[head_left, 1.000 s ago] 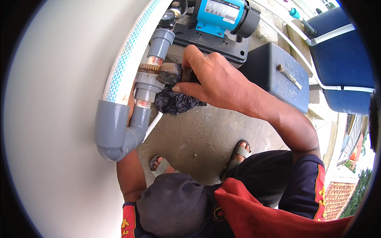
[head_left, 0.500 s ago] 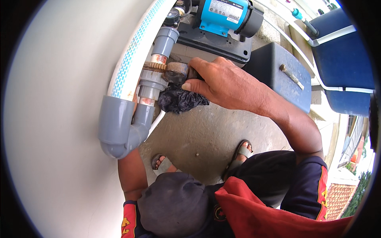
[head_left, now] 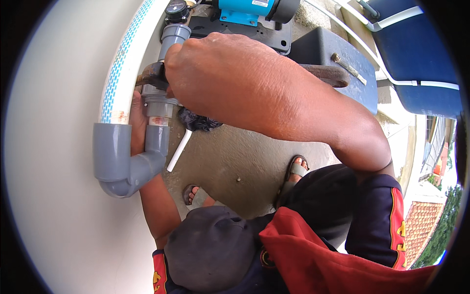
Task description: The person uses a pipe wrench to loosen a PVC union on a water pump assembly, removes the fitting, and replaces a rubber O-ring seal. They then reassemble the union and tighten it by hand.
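Observation:
A rusty pipe wrench (head_left: 327, 74) reaches out from under my right forearm, its head at the grey union fitting (head_left: 159, 100) on the upright pipe. Closed round the wrench close to its head is my right hand (head_left: 215, 81), which hides much of the tool and whether the jaws bite. My left hand (head_left: 139, 125) is behind the grey U-shaped elbow (head_left: 128, 174), between the two pipes. Most of its fingers are hidden, so its grip cannot be made out. Alongside runs a white pipe (head_left: 121, 73) with blue marks.
A blue pump motor (head_left: 240, 11) sits on a black base (head_left: 274, 36) beyond my hand. To its right stand a dark lidded box (head_left: 318, 49) and blue tanks (head_left: 416, 54). A black plastic bag (head_left: 198, 121) and a thin white pipe (head_left: 179, 151) are below the fitting. A pale wall (head_left: 58, 147) closes the left.
My right hand has come over the wrench, covering its head, and the handle now shows pointing right. More of my left hand appears between the pipes. The view has shifted slightly.

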`<state>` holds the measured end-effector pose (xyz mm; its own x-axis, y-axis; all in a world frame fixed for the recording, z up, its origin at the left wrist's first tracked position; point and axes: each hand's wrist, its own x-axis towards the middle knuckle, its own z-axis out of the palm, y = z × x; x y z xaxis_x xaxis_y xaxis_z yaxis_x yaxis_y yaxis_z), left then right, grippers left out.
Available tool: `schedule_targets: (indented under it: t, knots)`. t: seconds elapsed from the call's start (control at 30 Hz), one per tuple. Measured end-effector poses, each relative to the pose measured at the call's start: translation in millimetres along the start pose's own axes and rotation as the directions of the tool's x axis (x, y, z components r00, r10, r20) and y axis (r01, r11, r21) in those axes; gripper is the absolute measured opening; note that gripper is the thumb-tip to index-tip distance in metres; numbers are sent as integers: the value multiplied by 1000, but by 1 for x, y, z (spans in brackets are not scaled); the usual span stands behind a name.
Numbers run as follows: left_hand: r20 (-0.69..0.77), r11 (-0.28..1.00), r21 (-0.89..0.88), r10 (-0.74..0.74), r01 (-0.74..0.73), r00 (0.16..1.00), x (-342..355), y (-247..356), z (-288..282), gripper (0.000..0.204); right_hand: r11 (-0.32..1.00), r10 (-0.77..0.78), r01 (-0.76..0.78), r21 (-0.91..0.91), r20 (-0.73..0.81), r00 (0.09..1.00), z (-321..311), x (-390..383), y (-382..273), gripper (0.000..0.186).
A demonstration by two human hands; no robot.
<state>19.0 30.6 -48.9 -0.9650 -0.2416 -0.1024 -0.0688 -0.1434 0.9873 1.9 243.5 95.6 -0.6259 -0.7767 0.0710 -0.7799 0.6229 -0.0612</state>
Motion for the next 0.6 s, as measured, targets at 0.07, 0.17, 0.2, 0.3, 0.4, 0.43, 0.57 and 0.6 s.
schedule_targets:
  t: [0.07, 0.17, 0.2, 0.3, 0.4, 0.43, 0.57, 0.6]
  knots:
    - [-25, 997, 76, -31, 32, 999, 0, 4, 0, 37, 999, -45, 43, -31, -58, 997, -5, -3, 1, 14]
    - [9, 940, 342, -24, 20, 1000, 6, 4, -9, 36, 981, -119, 149, 125, -225, 967, -15, -8, 7, 16]
    - [28, 947, 322, -6, -3, 1000, 8, 1, -11, 39, 992, -51, 58, 113, -66, 997, -16, -8, 7, 17]
    - [-2, 976, 214, 51, -50, 999, 12, -15, -16, 43, 998, -48, 51, -26, 89, 995, -24, -3, -1, 18]
    - [-74, 995, 77, -51, 56, 996, 16, -25, -18, 43, 997, 80, -78, -22, 87, 993, -24, 1, -11, 21]
    - [-81, 999, 34, -14, 17, 997, 17, -29, -16, 43, 995, 100, -99, -22, 78, 992, -20, 1, -10, 22]
    - [-5, 999, 1, 54, -54, 999, 15, -25, -15, 46, 991, 137, -136, -14, 77, 988, -4, 1, -7, 25]
    - [15, 998, 53, 14, -15, 1000, 13, -21, -16, 44, 987, 158, -159, 2, 120, 980, -2, -2, -5, 28]
